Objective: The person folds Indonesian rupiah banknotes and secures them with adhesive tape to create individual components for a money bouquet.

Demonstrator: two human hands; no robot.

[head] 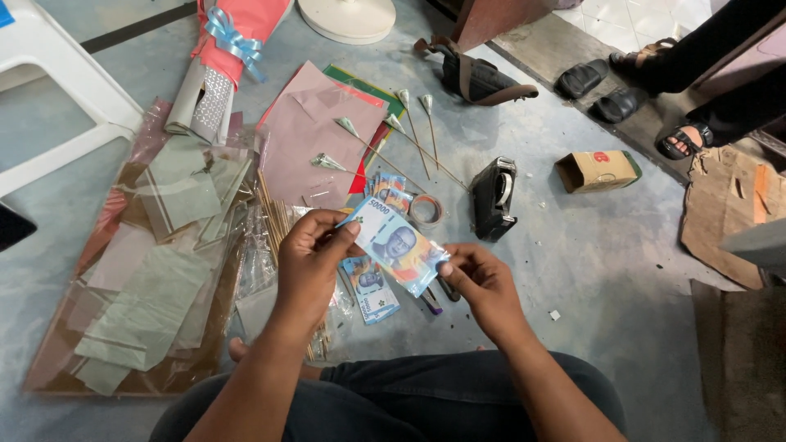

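I hold a blue banknote [397, 245] flat between both hands above the floor. My left hand [309, 258] pinches its upper left corner. My right hand [481, 282] pinches its lower right edge. Under the note lie more blue banknotes [372, 290] and a small stack of them [389, 192]. Beyond it, several thin wooden sticks tipped with folded notes [372, 139] fan out across pink paper sheets [315, 135]. A roll of clear tape [426, 210] lies just past the note.
A black tape dispenser [494, 198] stands to the right, a small cardboard box [598, 170] beyond it. Cellophane with greenish paper pieces [155, 270] covers the left floor. A wrapped bouquet cone with blue ribbon [225, 57], a white plastic chair [57, 90] and another person's sandalled foot [684, 141] are nearby.
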